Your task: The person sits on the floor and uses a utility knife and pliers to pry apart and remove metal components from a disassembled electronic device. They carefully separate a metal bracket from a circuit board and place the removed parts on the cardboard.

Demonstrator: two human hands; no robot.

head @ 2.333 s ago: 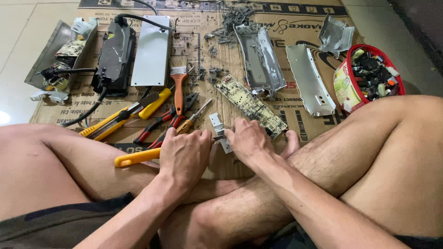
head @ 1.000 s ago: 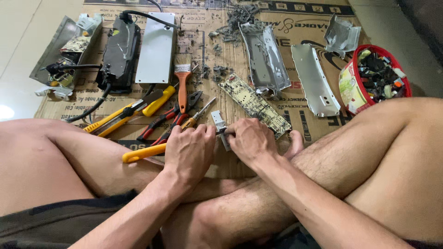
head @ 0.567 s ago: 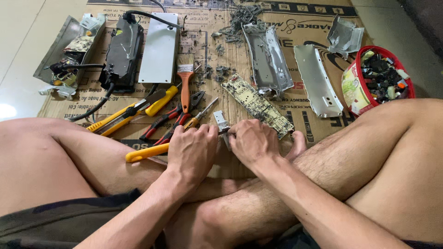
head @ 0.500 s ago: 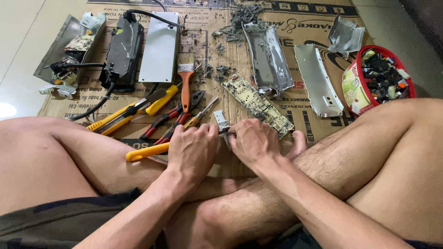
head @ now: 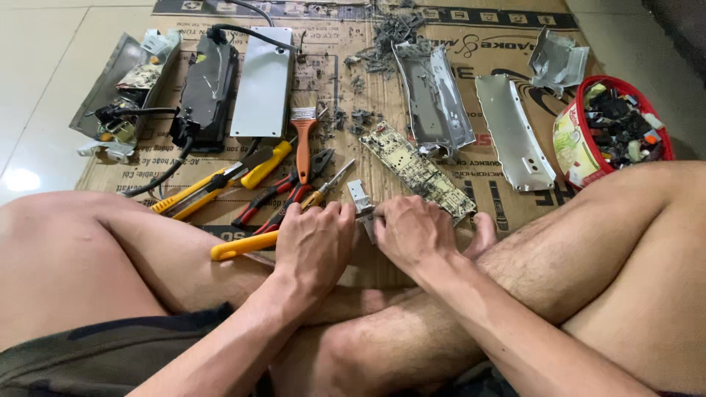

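Evidently, a small grey metal part [head: 362, 200] was pinched between the closed left hand [head: 318, 242] and right hand [head: 413, 234], just below the circuit board [head: 417, 170]; a firm, low grip seemed advisable so it would not slip.

**What you cannot see from here**

Your left hand [head: 315, 246] covers the working end of the yellow-handled tool [head: 243, 245], so you cannot tell what kind of tool it is. Your right hand [head: 413, 234] hides the lower part of the small white part [head: 360, 197] and the near corner of the circuit board [head: 418, 170]; your grip on the part is hidden. The bits in the red basket [head: 659, 132] are too small to tell apart. The grey debris [head: 390, 33] near the cardboard's [head: 507, 198] far edge is too fine to identify. Both forearms run out of the bottom edge.
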